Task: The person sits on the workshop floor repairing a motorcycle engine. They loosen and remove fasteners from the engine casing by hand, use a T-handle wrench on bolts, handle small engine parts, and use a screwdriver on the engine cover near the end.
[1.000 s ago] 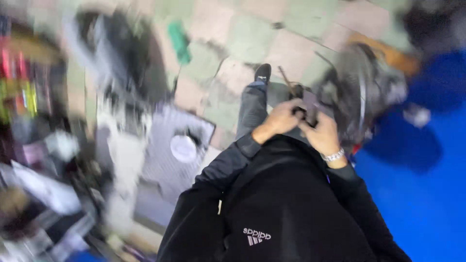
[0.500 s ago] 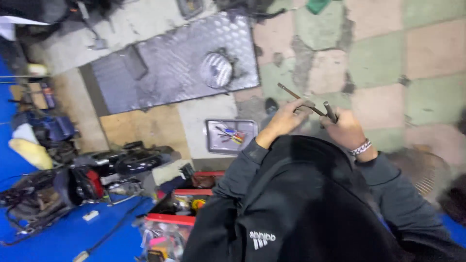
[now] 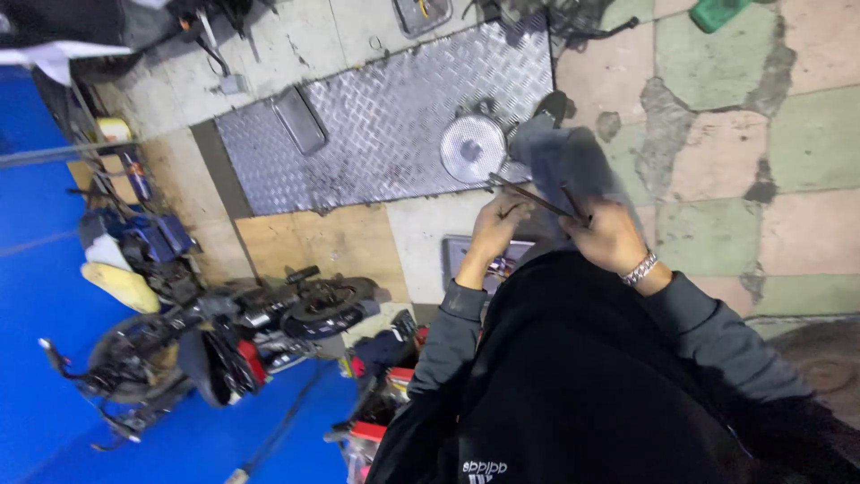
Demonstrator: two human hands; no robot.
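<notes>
Metal rod [image 3: 536,195], gripped between left hand [image 3: 497,227], right hand [image 3: 611,237]

The floor [image 3: 717,134] is worn green and pink tile. On it lies a checker-plate metal sheet [image 3: 376,125] bearing a round silver disc [image 3: 472,148]. A plywood board [image 3: 313,242] lies beside the sheet.
</notes>
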